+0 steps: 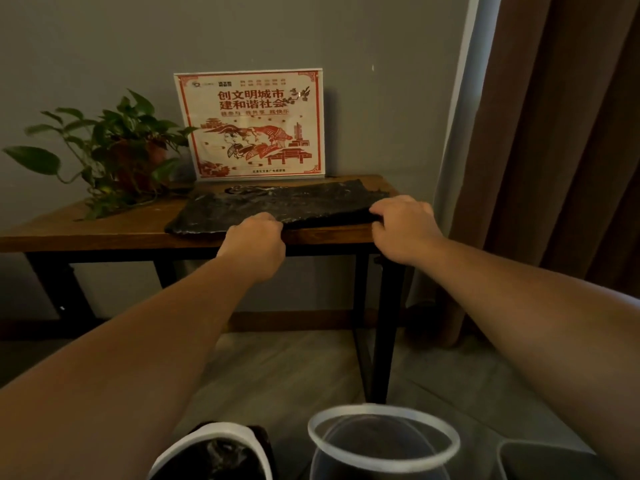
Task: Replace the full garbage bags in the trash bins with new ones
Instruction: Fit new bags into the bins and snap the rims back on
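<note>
Lying flat on the right half of the wooden side table [104, 226], the folded black garbage bag [277, 204] has its near edge at the table's front edge. The left hand [254, 235] pinches that edge near its middle, fingers curled over it. The right hand [403, 225] grips the near right corner the same way. A framed red-and-white poster [252, 126] stands behind the bag, with a potted plant [114, 150] to its left. On the floor below stand a bin holding a black bag [211, 455] and a white-rimmed round bin [382, 441].
</note>
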Demonstrator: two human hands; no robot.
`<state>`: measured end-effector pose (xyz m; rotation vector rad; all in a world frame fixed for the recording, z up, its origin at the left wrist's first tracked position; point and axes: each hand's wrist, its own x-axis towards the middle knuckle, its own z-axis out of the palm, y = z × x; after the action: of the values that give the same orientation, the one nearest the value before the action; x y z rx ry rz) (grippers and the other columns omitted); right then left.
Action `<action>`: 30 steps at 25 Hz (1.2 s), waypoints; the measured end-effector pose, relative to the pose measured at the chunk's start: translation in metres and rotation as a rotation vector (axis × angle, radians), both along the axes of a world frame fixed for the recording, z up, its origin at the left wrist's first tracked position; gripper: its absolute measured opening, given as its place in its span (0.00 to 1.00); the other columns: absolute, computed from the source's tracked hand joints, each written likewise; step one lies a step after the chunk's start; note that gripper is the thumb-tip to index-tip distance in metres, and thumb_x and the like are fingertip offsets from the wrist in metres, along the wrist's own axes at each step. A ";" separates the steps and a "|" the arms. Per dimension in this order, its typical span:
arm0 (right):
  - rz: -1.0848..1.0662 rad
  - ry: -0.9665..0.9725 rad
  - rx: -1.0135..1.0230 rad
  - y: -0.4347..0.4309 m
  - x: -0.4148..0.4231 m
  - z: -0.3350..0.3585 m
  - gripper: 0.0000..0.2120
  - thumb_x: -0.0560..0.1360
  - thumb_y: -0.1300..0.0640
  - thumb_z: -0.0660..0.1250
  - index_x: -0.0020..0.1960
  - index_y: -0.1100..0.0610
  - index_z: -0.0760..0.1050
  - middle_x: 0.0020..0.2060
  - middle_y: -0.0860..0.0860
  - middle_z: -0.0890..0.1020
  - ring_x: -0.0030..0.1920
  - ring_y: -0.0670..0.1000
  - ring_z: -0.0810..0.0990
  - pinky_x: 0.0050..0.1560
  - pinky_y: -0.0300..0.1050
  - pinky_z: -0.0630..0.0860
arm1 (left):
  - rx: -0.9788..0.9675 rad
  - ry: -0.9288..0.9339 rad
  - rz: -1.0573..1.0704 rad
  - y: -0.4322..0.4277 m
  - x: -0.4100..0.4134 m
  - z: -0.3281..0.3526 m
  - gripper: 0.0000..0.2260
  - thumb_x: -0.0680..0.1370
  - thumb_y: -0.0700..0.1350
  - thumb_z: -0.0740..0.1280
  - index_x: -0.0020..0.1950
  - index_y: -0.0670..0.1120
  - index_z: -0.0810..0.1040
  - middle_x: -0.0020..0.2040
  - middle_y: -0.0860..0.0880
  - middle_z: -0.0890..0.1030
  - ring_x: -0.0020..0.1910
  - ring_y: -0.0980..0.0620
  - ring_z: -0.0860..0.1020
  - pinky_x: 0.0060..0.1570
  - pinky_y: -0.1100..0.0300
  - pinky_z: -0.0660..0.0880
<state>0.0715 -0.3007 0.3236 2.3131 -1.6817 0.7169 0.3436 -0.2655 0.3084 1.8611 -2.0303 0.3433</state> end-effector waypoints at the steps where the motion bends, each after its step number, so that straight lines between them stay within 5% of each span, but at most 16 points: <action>1: 0.036 -0.046 -0.108 0.008 -0.001 0.006 0.17 0.81 0.53 0.63 0.67 0.51 0.80 0.65 0.49 0.82 0.69 0.54 0.74 0.70 0.54 0.64 | -0.088 0.037 -0.017 0.006 -0.001 0.000 0.14 0.82 0.46 0.66 0.66 0.46 0.80 0.65 0.47 0.79 0.62 0.46 0.78 0.62 0.46 0.78; 4: 0.145 -0.246 -0.369 0.041 -0.009 0.021 0.06 0.77 0.59 0.70 0.52 0.53 0.84 0.49 0.48 0.85 0.56 0.53 0.81 0.65 0.55 0.69 | -0.359 0.215 -0.069 0.033 -0.003 0.001 0.11 0.80 0.43 0.71 0.62 0.49 0.81 0.58 0.51 0.82 0.57 0.50 0.81 0.59 0.49 0.79; 7: 0.229 -0.389 -0.452 0.092 -0.017 0.011 0.08 0.75 0.62 0.73 0.51 0.52 0.81 0.44 0.43 0.80 0.49 0.46 0.79 0.62 0.53 0.70 | -0.407 0.455 -0.051 0.072 -0.008 -0.004 0.21 0.76 0.45 0.75 0.65 0.58 0.72 0.46 0.59 0.76 0.45 0.59 0.76 0.50 0.52 0.81; 10: 0.297 -0.395 -0.505 0.140 -0.012 -0.016 0.10 0.75 0.63 0.72 0.55 0.54 0.82 0.46 0.45 0.82 0.50 0.45 0.80 0.62 0.54 0.71 | -0.342 0.313 -0.034 0.107 -0.021 -0.024 0.30 0.73 0.51 0.75 0.74 0.60 0.71 0.59 0.52 0.72 0.58 0.51 0.73 0.57 0.47 0.77; 13: 0.398 -0.465 -0.596 0.173 -0.001 -0.039 0.10 0.76 0.60 0.73 0.57 0.55 0.80 0.52 0.47 0.82 0.55 0.46 0.80 0.61 0.57 0.74 | -0.339 0.300 -0.165 0.137 -0.036 -0.045 0.15 0.74 0.49 0.73 0.61 0.53 0.83 0.66 0.49 0.75 0.64 0.47 0.75 0.62 0.44 0.76; 15: 0.314 -0.721 -0.528 0.191 -0.005 -0.058 0.20 0.76 0.53 0.74 0.65 0.54 0.74 0.60 0.49 0.78 0.61 0.47 0.79 0.62 0.48 0.75 | -0.225 0.620 -0.180 0.157 -0.037 -0.054 0.08 0.78 0.52 0.70 0.56 0.60 0.82 0.54 0.59 0.81 0.52 0.59 0.80 0.49 0.55 0.80; 17: 0.107 -1.170 -0.326 0.215 -0.010 -0.084 0.20 0.78 0.49 0.69 0.68 0.50 0.70 0.62 0.46 0.76 0.61 0.40 0.76 0.62 0.38 0.73 | -0.104 1.019 -0.128 0.182 -0.035 -0.063 0.08 0.78 0.60 0.65 0.53 0.63 0.82 0.45 0.58 0.84 0.40 0.59 0.82 0.36 0.59 0.78; 20: -0.109 -1.670 -0.026 0.242 -0.014 -0.135 0.13 0.84 0.58 0.61 0.64 0.44 0.75 0.53 0.35 0.83 0.55 0.36 0.81 0.61 0.46 0.76 | 0.014 1.670 -0.097 0.214 -0.040 -0.084 0.11 0.83 0.55 0.65 0.58 0.58 0.86 0.54 0.53 0.88 0.52 0.52 0.87 0.50 0.53 0.82; 23: 0.095 -1.711 0.396 0.262 -0.017 -0.181 0.19 0.78 0.65 0.63 0.60 0.47 0.83 0.57 0.51 0.86 0.58 0.53 0.85 0.52 0.47 0.83 | 0.151 2.107 -0.028 0.235 -0.044 -0.112 0.12 0.86 0.46 0.62 0.61 0.51 0.86 0.59 0.45 0.87 0.57 0.45 0.86 0.45 0.53 0.84; 26: 0.335 -1.420 0.627 0.283 -0.019 -0.203 0.26 0.72 0.70 0.66 0.61 0.46 0.84 0.62 0.52 0.84 0.60 0.49 0.84 0.55 0.43 0.83 | 0.291 2.222 0.099 0.246 -0.042 -0.134 0.11 0.84 0.43 0.63 0.57 0.45 0.85 0.52 0.42 0.87 0.47 0.45 0.88 0.37 0.53 0.83; 30: 0.220 -0.929 0.476 0.301 -0.010 -0.220 0.12 0.69 0.47 0.74 0.52 0.40 0.85 0.61 0.40 0.81 0.67 0.46 0.78 0.68 0.52 0.74 | 0.400 2.243 0.263 0.252 -0.042 -0.156 0.13 0.84 0.45 0.64 0.63 0.45 0.83 0.55 0.42 0.87 0.48 0.44 0.88 0.35 0.53 0.84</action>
<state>0.0611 0.0006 0.1036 2.7163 -2.1203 1.8297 0.3016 -0.0132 0.1527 1.1218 -0.1949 -1.4688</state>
